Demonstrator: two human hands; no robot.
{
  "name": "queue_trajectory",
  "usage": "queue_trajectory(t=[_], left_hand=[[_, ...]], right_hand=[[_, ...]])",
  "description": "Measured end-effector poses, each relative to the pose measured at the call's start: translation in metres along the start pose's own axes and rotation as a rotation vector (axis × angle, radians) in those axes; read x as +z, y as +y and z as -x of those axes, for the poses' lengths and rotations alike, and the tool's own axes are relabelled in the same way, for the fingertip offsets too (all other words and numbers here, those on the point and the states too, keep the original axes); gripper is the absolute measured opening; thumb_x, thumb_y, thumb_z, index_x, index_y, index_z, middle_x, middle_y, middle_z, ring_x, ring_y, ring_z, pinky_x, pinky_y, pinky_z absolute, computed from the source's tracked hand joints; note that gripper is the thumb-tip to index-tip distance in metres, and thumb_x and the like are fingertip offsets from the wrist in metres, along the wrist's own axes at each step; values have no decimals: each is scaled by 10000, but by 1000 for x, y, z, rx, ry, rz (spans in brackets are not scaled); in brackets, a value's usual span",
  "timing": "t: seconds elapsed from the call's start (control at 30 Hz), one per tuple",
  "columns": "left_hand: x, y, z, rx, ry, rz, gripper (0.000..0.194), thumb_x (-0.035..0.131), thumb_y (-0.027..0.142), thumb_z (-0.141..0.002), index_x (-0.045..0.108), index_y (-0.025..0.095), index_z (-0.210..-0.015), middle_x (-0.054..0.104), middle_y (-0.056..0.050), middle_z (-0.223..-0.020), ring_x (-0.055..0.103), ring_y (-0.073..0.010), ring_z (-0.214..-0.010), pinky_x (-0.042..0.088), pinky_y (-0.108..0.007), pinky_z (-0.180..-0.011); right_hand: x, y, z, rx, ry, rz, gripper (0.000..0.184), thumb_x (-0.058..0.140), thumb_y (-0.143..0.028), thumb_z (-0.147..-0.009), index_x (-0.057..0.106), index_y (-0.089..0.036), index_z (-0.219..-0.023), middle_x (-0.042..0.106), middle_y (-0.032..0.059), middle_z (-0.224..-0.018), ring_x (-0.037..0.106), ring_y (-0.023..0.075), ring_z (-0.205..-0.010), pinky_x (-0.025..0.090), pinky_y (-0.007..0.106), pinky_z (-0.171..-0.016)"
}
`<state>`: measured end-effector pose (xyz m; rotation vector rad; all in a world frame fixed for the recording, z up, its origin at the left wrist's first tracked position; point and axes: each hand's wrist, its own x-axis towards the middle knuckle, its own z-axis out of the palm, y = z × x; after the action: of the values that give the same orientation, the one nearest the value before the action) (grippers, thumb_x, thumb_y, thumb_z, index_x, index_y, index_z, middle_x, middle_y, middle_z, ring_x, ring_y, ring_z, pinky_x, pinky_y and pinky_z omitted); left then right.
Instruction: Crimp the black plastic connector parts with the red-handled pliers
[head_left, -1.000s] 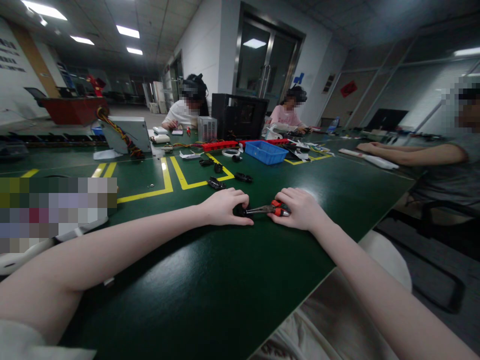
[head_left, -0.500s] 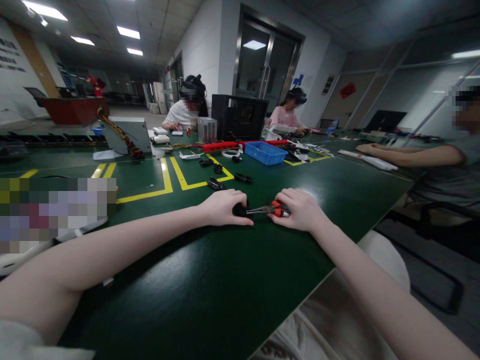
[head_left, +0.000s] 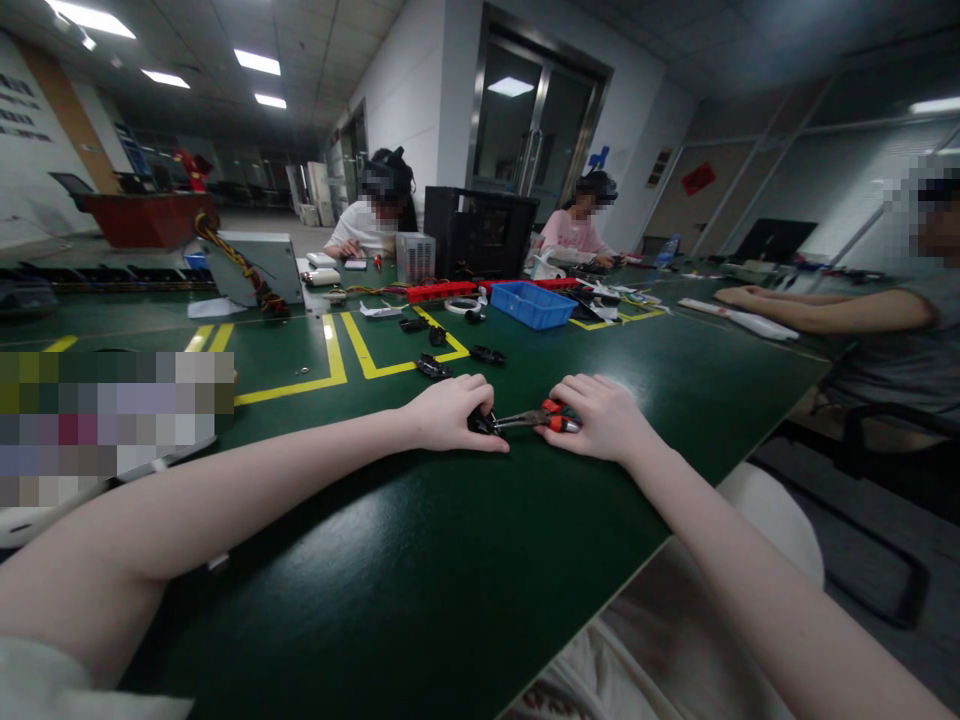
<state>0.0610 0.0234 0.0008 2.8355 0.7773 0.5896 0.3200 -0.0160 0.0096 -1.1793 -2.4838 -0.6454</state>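
My left hand [head_left: 448, 414] is closed around a small black plastic part [head_left: 484, 424], holding it just over the green tabletop [head_left: 420, 560]. Fingers cover much of the part, so its kind does not show. A pair of long-nose pliers [head_left: 534, 418] with red and black handles is gripped in my right hand [head_left: 600, 415]. The pliers point left, and their tips meet the black part. Beyond my left hand lie several similar black plastic parts [head_left: 433, 366] on the table.
A blue plastic bin [head_left: 531, 306] stands past my hands, before a black computer case [head_left: 480, 235]. At the back left is a metal power supply box [head_left: 259, 270] with cables. Two people sit across the table; another person's forearms [head_left: 817, 305] rest at the right.
The black part has turned slightly in my left hand, showing more of its surface. Both hands and the pliers stay almost in the same place.
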Motion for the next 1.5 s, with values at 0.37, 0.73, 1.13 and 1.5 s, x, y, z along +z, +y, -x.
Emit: queue_trajectory(t=[0.37, 0.73, 1.13, 1.5], left_hand=[[1, -1, -2, -16, -12, 5, 545, 611, 704, -723, 458, 182, -744, 515, -43, -865, 499, -197, -778, 387, -309, -660], [-3, -5, -4, 16, -24, 69, 519, 645, 667, -725, 457, 184, -748, 522, -50, -892, 492, -186, -785, 413, -312, -676], [-10, -3, -8, 11, -14, 108, 535, 706, 652, -670, 493, 175, -782, 546, -79, -970, 505, -198, -822, 447, -307, -703], [-24, 3, -19, 244, -198, -117, 380, 606, 575, -819, 603, 214, -935, 632, -99, -960, 571, -237, -865, 455, -345, -739]], right_hand=[[2, 1, 0, -4, -4, 23, 332, 549, -514, -806, 569, -183, -826, 608, 74, -810, 545, 198, -736, 362, 316, -676], [13, 15, -1, -38, 41, -102, 298, 597, -519, -771, 566, -222, -782, 592, 59, -739, 531, 205, -643, 370, 339, -592], [33, 75, -1, -124, -41, -352, 319, 664, -522, -731, 620, -306, -962, 672, 72, -923, 641, 268, -804, 514, 420, -658], [69, 153, 4, -293, 93, -268, 585, 689, -534, -644, 565, -439, -1208, 682, 79, -1107, 631, 365, -989, 441, 586, -855]])
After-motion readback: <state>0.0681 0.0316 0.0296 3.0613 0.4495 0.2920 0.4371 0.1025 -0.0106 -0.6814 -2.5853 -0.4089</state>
